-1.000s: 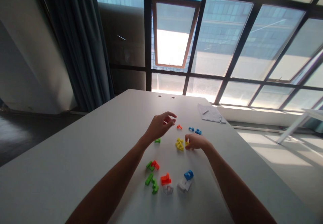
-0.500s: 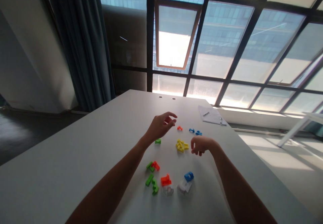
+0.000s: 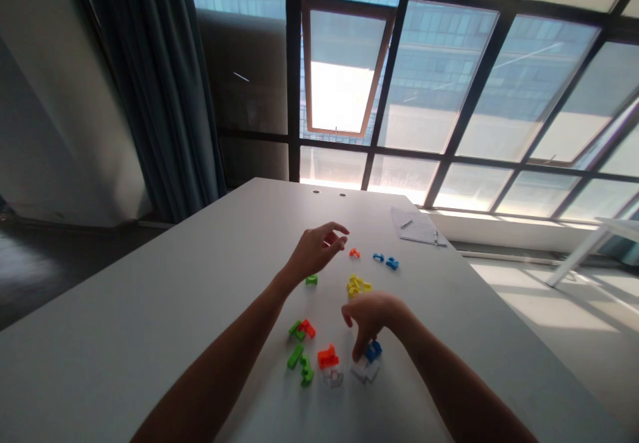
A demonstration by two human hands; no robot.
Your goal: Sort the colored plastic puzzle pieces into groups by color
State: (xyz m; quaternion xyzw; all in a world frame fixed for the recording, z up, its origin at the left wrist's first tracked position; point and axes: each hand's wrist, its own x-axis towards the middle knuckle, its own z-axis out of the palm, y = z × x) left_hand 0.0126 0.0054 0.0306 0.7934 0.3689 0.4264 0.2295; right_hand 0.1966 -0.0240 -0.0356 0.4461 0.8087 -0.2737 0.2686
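caution: the near blue piece (image 3: 374, 350) lies close against the clear pieces (image 3: 366, 368), below the right hand (image 3: 375, 311). a grip set too low could drag the clear pieces along; the cause would be tight packing, which leaves little room for the fingertips. a sideways swing of the thumb could knock the orange piece (image 3: 328, 356) to its left. a shallow pinch could let the blue piece slip.

pose: the right hand bends down at the wrist, thumb and fingers directed toward the table (image 3: 200, 310). the contact is partly masked, so whether the fingers grip the blue piece cannot be told. the left hand (image 3: 318, 247) hangs near the green piece (image 3: 311, 280), fingers loosely curled, thumb apart, nothing visible in its grasp.
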